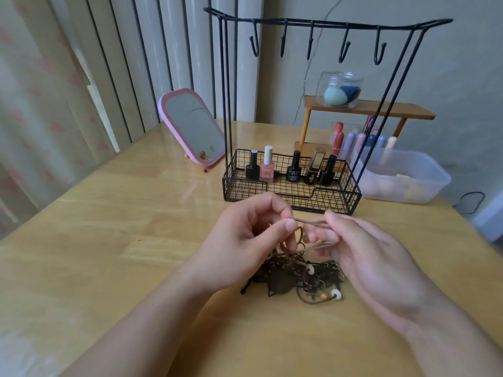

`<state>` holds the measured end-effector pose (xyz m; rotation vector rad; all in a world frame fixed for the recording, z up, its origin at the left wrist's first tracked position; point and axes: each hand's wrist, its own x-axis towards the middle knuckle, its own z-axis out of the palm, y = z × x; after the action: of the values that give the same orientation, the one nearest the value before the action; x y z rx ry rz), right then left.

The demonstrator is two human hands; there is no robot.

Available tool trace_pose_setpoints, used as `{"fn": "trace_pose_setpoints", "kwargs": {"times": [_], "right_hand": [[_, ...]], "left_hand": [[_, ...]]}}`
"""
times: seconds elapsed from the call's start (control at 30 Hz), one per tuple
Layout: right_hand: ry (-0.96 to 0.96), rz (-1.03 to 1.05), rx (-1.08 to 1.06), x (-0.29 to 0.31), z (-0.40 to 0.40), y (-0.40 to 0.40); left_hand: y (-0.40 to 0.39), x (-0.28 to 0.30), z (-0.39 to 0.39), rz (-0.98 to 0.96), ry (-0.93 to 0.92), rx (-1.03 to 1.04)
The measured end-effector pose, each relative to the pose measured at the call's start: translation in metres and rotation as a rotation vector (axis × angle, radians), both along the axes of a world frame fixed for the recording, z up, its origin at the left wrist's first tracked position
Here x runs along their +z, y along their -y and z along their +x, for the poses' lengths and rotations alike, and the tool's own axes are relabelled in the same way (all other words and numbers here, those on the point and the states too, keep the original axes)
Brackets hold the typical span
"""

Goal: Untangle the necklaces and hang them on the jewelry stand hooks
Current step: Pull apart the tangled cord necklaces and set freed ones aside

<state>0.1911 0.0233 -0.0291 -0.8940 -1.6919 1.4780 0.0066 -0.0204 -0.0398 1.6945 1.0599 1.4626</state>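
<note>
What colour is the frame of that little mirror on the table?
Pink. The mirror shows in the head view, leaning left of the black wire stand.

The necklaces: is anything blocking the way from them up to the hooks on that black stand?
Nothing visible does. The necklaces lie tangled on the table before the stand; all five hooks hang bare above the basket's bottles.

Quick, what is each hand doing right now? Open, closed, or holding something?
Left hand: closed, pinching one end of the brown cord.
Right hand: closed, pinching the other end of the same cord, above the tangled necklaces.
</note>
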Motion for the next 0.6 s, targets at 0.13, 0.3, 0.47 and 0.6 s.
{"fn": "trace_pose_setpoints", "kwargs": {"times": [0.13, 0.3, 0.47, 0.6], "right_hand": [[0.116, 0.08, 0.16, 0.01, 0.013, -0.004], [-0.239, -0.026, 0.276, 0.019, 0.019, -0.003], [-0.456, -0.14, 0.331, 0.022, 0.017, 0.0], [-0.077, 0.255, 0.01, 0.009, 0.014, -0.006]], "left_hand": [[0.003, 0.004, 0.002, 0.025, -0.082, 0.006], [0.004, 0.006, -0.006, 0.08, -0.262, 0.087], [0.003, 0.003, -0.005, 0.004, -0.114, 0.1], [-0.001, 0.009, -0.004, -0.085, 0.283, 0.08]]}}
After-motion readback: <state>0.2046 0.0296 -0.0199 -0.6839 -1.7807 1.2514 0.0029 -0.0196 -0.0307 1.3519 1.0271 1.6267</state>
